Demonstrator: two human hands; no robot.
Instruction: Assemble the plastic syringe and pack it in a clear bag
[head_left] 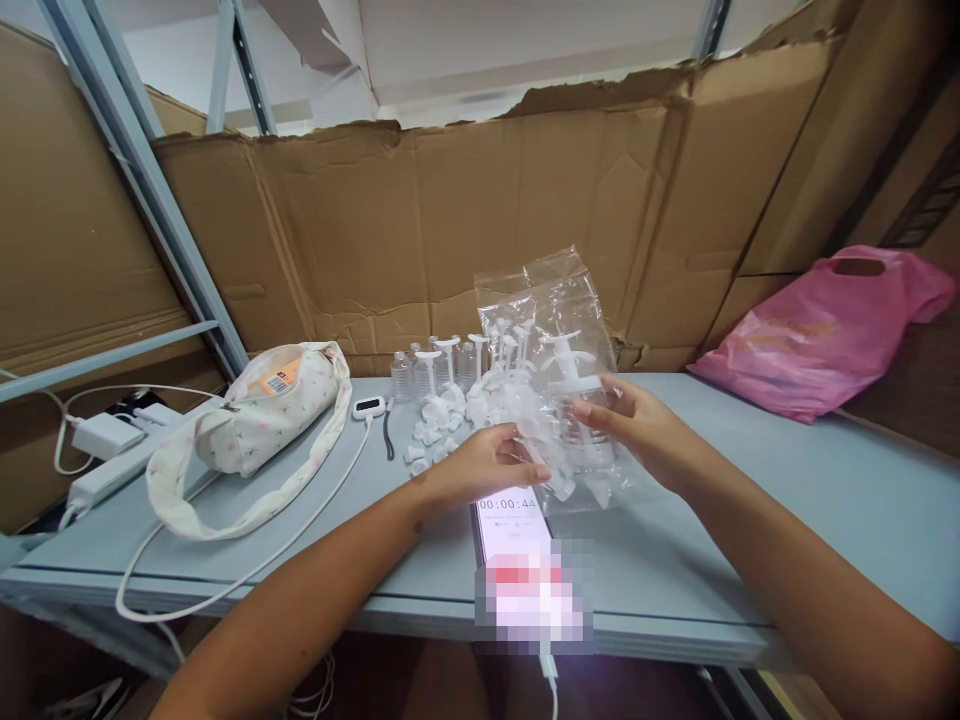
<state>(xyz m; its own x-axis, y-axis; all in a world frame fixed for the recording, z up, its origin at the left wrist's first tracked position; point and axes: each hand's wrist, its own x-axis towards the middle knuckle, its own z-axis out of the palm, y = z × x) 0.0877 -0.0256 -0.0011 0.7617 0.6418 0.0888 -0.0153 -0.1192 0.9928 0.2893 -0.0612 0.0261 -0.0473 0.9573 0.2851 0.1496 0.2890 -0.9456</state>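
In front of me I hold up a clear plastic bag [577,270] with a clear pump bottle [589,435] that appears to be inside it. My right hand [637,420] is closed around the bottle's right side through the film, just below its white pump collar. The fingers of my left hand [499,468] pinch the bag's lower left part, where whitish plastic pieces show blurrily. Behind the hands, several white pump heads [448,345] stand upright among small white plastic parts [427,432]. Clear ribbed bottles [403,380] line the back.
Below my hands lies a phone [514,530] showing a timer, with a cable at its near end. A floral cloth bag [262,410], a small white device [368,407] and a power strip [124,470] are leftward. A pink plastic bag [795,350] sits right; cardboard [450,230] walls the back.
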